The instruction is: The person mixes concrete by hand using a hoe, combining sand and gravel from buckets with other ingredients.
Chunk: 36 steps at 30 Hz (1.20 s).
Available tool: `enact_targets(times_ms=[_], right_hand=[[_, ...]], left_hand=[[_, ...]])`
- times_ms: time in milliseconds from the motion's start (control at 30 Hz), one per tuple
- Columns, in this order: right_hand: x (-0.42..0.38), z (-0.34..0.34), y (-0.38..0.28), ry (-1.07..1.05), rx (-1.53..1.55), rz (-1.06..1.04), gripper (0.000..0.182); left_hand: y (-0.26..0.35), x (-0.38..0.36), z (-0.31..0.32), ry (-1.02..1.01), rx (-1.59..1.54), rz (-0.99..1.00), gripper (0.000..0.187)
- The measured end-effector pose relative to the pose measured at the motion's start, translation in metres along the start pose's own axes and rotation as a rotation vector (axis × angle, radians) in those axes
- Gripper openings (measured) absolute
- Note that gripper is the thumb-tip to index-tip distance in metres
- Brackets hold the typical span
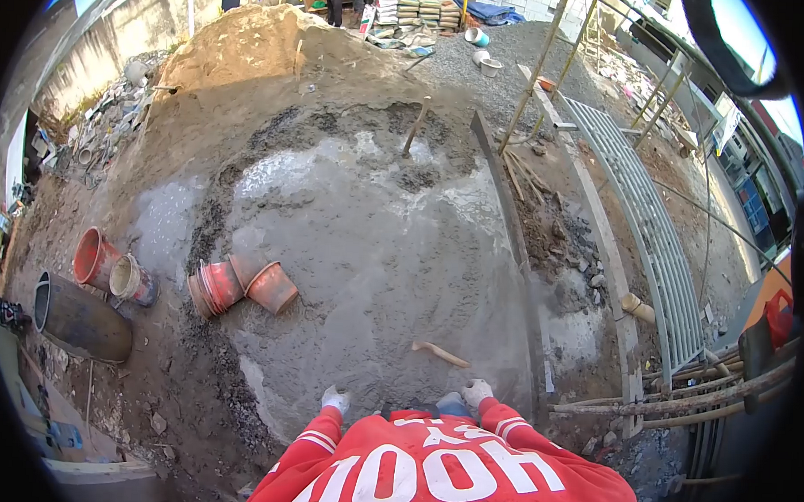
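My left hand (335, 399), in a whitish glove, is low over the wet grey cement (357, 276), in front of my red sweatshirt. My right hand (478, 393), gloved as well, is beside a blue-grey patch that looks like cloth. Both hands are small in view, so their fingers and anything in them cannot be made out. A short wooden handle (441, 354) slants on the cement, just ahead of my right hand; its far end is not clear. Farther off, another wooden handle (416, 128) sticks up from the mix.
Dirty red buckets (272, 287) lie tipped at the cement's left edge. Beyond them are a pale bucket (133, 280) and a dark barrel (83, 318). A long board (510, 210) borders the right side, near a metal grating (637, 228). Behind rises a sand pile (241, 55).
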State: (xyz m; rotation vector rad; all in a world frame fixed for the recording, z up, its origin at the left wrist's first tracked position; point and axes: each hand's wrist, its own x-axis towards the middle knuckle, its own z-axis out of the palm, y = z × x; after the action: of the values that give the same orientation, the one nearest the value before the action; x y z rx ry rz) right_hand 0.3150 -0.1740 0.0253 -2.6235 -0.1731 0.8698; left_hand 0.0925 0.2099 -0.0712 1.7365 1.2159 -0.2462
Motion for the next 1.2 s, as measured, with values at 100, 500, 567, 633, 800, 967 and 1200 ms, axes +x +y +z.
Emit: enact_targets(times_ms=[100, 500, 567, 633, 800, 967, 1200], right_hand=[[-0.008, -0.005, -0.005, -0.043, 0.010, 0.049, 0.043], [-0.012, 0.008, -0.002, -0.003, 0.014, 0.036, 0.035], [-0.011, 0.009, -0.002, -0.004, 0.029, 0.053, 0.034], [-0.013, 0.007, -0.003, -0.004, 0.043, 0.069, 0.034], [-0.014, 0.005, -0.005, -0.003, 0.063, 0.074, 0.033], [-0.022, 0.000, -0.010, -0.022, 0.021, 0.084, 0.035], [-0.026, -0.013, -0.016, -0.043, -0.022, 0.076, 0.044]], left_hand=[[-0.004, -0.002, 0.002, 0.036, 0.014, 0.042, 0.043], [0.003, -0.058, -0.002, -0.002, -0.039, 0.024, 0.027], [0.007, -0.063, -0.004, -0.004, -0.044, 0.010, 0.027], [0.009, -0.065, -0.004, -0.006, -0.051, -0.003, 0.028], [-0.003, -0.042, 0.005, 0.028, -0.045, -0.050, 0.030], [-0.007, -0.030, 0.007, 0.000, -0.006, -0.025, 0.032], [-0.027, -0.002, 0.015, -0.032, -0.019, 0.048, 0.033]])
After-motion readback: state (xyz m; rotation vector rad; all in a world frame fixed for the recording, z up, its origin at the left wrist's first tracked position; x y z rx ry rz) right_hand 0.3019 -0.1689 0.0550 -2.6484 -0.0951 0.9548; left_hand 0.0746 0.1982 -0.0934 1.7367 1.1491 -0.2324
